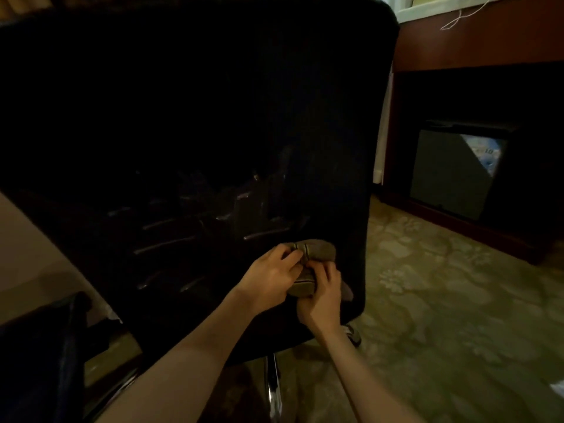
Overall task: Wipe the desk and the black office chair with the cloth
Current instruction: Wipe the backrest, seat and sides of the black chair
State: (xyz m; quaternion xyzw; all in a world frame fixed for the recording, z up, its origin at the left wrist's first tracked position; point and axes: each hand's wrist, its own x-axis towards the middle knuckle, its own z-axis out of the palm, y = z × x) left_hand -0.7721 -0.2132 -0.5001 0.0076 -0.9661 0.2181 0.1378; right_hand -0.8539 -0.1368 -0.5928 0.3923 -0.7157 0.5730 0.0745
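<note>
**Hands gathered on the cloth at the lower chair back**

Both hands are shown closed round one bunched wad. The left hand (270,271) is curled over the cloth (319,251) from the left, with its fingertips pinching the upper folds. The right hand (322,296) grips the lower part from beneath. The cloth is held against, or just in front of, the lower right of the black office chair (198,117); actual contact cannot be made out.

The cloth is judged to be light, soft and limp. No shape will be kept unless it is gathered, so it is best taken as a palm-sized pad, with loose ends tucked in. A flap (348,293) hangs free at the lower right. As bunched, its long axis runs roughly up and down between the two hands; no distinct leading end can be identified.

The chair back is presented broadside to the camera and its long axis is upright. Pale streaks (164,244) are seen across its lower part; whether they are creases or marks cannot be told. The chair is judged to turn under sideways pressure, being carried on a chrome stem (272,381).

The table (476,44) stands behind at the upper right, well apart from the hands. A dark cabinet (454,175) is set beneath it, on patterned carpet (442,285).
</note>
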